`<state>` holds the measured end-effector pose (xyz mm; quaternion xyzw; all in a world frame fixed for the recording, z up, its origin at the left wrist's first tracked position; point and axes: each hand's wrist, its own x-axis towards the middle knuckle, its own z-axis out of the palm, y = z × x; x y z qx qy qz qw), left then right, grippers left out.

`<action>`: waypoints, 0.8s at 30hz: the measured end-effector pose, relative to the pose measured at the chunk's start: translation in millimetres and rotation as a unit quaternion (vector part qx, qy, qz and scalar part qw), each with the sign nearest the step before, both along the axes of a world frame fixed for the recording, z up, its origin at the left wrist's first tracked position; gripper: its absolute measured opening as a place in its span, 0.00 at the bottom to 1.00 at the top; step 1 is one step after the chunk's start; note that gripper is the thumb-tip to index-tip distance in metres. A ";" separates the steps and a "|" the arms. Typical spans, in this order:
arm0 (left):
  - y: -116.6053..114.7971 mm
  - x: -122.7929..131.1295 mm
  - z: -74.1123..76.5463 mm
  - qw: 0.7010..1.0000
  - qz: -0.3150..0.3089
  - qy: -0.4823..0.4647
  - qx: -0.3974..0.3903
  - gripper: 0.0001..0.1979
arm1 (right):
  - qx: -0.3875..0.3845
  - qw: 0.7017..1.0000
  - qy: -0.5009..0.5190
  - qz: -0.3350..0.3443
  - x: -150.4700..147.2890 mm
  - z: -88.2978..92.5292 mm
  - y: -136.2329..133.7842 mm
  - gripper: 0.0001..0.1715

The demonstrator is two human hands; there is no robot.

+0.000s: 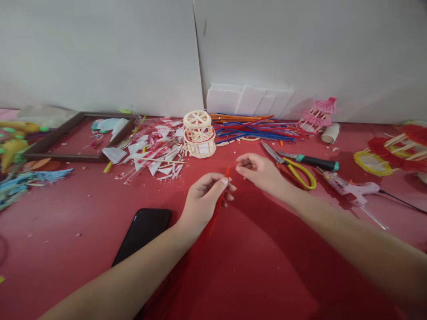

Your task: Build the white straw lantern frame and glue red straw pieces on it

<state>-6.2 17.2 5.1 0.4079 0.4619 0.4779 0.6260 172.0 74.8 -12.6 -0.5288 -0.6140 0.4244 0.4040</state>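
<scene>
Firmly, the left hand pinches a red pipe cleaner between thumb and fingers, its tip poking up above the table; the right hand's grip curls just beside it, whether parted or closed I cannot tell. Around lie one black phone, one pair of yellow-handled scissors, one utility knife and one pink glue gun; behind stands one pale two-tiered tower.

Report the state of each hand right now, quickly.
Left hand: closed, pinching a thin red strip between thumb and fingers.
Right hand: partly open, fingers loosely curled, nothing visible in its grip.
</scene>
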 end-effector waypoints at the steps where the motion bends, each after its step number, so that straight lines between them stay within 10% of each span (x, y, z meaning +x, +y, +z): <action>1: 2.9 -1.2 0.5 0.999 0.021 -0.026 -0.020 0.11 | 0.025 1.000 -0.018 0.004 -7.3 -0.7 11.4 0.17; 10: 21.1 -14.3 8.2 0.967 0.078 -0.205 -0.127 0.05 | 0.240 0.959 -0.137 0.064 -59.3 -1.4 63.7 0.17; 24: 27.5 -13.9 8.9 0.910 0.068 -0.366 -0.182 0.08 | 0.301 0.934 -0.188 0.044 -46.3 -3.0 41.9 0.12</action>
